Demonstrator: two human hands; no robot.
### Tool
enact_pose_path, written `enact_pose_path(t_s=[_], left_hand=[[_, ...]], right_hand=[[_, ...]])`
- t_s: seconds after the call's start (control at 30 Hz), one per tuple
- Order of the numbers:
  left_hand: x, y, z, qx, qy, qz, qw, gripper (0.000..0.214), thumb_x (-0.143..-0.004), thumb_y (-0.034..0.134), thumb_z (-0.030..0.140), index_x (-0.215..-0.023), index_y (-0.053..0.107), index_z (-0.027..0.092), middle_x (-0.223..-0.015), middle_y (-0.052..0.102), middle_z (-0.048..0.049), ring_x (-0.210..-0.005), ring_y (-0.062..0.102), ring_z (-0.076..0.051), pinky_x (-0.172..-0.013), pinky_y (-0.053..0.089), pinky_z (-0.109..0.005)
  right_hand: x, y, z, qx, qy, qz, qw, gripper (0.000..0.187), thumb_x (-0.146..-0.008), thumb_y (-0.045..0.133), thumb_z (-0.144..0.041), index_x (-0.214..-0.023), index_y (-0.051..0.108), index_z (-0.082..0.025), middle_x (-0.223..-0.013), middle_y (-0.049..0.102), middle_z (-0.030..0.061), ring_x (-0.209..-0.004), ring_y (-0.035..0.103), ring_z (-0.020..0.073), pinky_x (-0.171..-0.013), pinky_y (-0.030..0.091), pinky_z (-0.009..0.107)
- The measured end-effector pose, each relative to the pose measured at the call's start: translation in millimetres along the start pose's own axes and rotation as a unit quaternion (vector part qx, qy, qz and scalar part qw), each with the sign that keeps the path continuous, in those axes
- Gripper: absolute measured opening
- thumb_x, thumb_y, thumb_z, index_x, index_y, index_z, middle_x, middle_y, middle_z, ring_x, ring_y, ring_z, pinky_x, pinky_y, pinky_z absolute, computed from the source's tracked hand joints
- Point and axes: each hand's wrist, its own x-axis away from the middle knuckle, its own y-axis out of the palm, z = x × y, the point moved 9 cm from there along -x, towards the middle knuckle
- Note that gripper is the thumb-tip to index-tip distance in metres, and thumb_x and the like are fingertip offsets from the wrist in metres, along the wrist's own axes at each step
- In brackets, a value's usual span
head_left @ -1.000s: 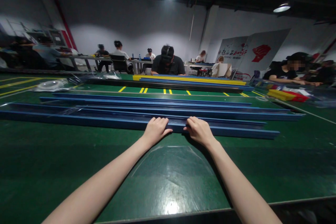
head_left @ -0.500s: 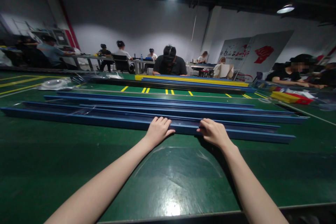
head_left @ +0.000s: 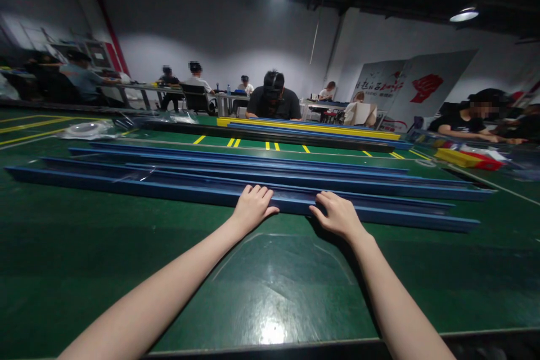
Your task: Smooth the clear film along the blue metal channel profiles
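Note:
A long blue U-shaped channel (head_left: 417, 221) lies across the green table in front of me. My left hand (head_left: 254, 205) is closed over its near wall, fingers inside the trough and thumb along the outer face. To the right, my right hand (head_left: 337, 214) grips the same wall, its fingertips over the edge and its thumb pointing left. A short stretch of wall shows between the two hands. Just behind, another blue channel (head_left: 400, 184) runs nearly parallel. Clear film (head_left: 145, 174) lies over the near channel's left part.
Farther back on the green table (head_left: 270, 287) lie a yellow channel (head_left: 312, 127) and a black strip (head_left: 270, 138). Coiled clear material (head_left: 86, 129) sits at left, yellow and red pieces (head_left: 468, 157) at right. A person (head_left: 274, 98) sits opposite; other people are around the room.
The near channel has shifted slightly right. My right hand has moved a little left along it, with its thumb now more visible. The left hand keeps nearly the same place.

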Motion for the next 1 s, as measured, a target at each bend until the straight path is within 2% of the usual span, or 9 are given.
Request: enact_pose_path(t_s=[0.13,0.27,0.67,1.0], left_hand=[[0,-1.6,0,0.0,-0.001,-0.002,1.0,0.041,-0.076,0.049,0.051,-0.094,0.053,0.014,-0.086,0.059,-0.0067,-0.082,0.05,-0.022,-0.071,0.029,-0.033],[-1,-1.7,0,-0.001,-0.003,0.0,1.0,0.04,-0.077,0.049,0.051,-0.09,0.053,0.014,-0.085,0.059,-0.0074,-0.082,0.051,-0.022,-0.07,0.03,-0.033],[1,-0.3,-2,0.008,-0.007,0.01,1.0,0.043,-0.076,0.049,0.052,-0.097,0.052,0.015,-0.089,0.06,-0.0083,-0.085,0.051,-0.023,-0.072,0.03,-0.033],[2,-2.6,-1,0.011,0.001,0.017,1.0,0.042,-0.076,0.049,0.052,-0.098,0.052,0.015,-0.091,0.059,-0.0086,-0.088,0.049,-0.022,-0.073,0.031,-0.033]], right_hand=[[-7,8,-18,-0.003,-0.015,-0.012,1.0,0.03,-0.085,0.037,-0.043,-0.082,0.054,-0.018,-0.082,0.061,0.005,-0.076,0.054,0.0151,-0.061,0.03,0.024],[-10,9,-22,0.0,-0.011,-0.006,1.0,0.029,-0.086,0.038,-0.04,-0.08,0.055,-0.018,-0.079,0.061,0.0047,-0.073,0.054,0.0146,-0.058,0.028,0.023],[-12,9,-16,0.021,-0.017,-0.012,1.0,0.032,-0.085,0.039,-0.042,-0.074,0.057,-0.017,-0.073,0.062,0.0052,-0.066,0.054,0.0137,-0.054,0.022,0.025],[0,3,9,0.045,0.021,-0.021,0.999,0.032,-0.083,0.04,-0.04,-0.068,0.057,-0.017,-0.07,0.063,0.0055,-0.063,0.055,0.0142,-0.052,0.021,0.025]])
